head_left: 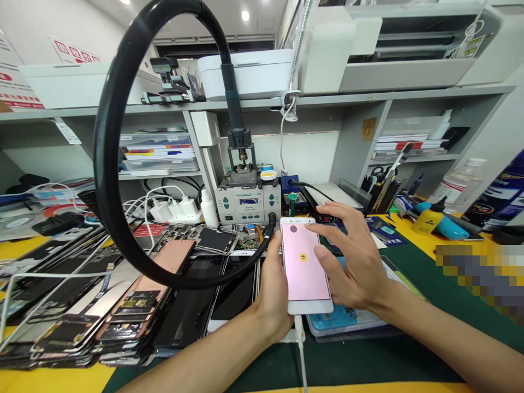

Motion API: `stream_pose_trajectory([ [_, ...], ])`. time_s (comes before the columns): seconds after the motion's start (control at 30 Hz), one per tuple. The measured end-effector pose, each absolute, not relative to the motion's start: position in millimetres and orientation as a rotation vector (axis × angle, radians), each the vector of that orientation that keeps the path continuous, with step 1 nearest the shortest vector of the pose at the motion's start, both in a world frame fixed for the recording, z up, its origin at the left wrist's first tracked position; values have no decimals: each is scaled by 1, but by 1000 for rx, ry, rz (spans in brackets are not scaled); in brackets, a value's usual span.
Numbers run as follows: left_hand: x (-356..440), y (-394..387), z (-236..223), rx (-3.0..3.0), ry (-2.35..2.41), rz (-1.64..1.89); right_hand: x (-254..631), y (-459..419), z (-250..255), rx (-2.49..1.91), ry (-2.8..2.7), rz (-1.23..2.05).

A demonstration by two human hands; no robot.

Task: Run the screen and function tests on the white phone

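A white smartphone point(305, 267) with a lit pink screen is held upright over the bench, and a white cable point(302, 349) runs down from its bottom edge. My left hand point(273, 292) is wrapped round the phone's left side and back. My right hand point(350, 256) hovers at the phone's right side with its fingers spread. Its index finger and thumb reach over the screen, near a small yellow icon.
Stacks of dismantled phones and screens point(123, 311) cover the left of the bench. A black flexible hose point(118, 103) loops up from a grey soldering station point(248, 202). A green mat point(409, 327), tool holder point(382, 191) and bottles point(434, 218) lie right. Shelves stand behind.
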State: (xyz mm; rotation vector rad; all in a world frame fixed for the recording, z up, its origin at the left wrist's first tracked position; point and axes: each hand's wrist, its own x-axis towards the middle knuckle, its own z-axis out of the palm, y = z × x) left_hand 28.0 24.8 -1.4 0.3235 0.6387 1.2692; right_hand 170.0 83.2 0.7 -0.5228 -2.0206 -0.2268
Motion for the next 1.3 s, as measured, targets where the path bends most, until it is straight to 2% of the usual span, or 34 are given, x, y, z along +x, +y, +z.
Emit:
stream_pose_trajectory([
  [0.7,30,24,0,320,620,1308,170,84,0,-514,-2015,-238],
  [1.3,29,25,-1,330,591,1309,169,75,3,-328,-2084,-180],
])
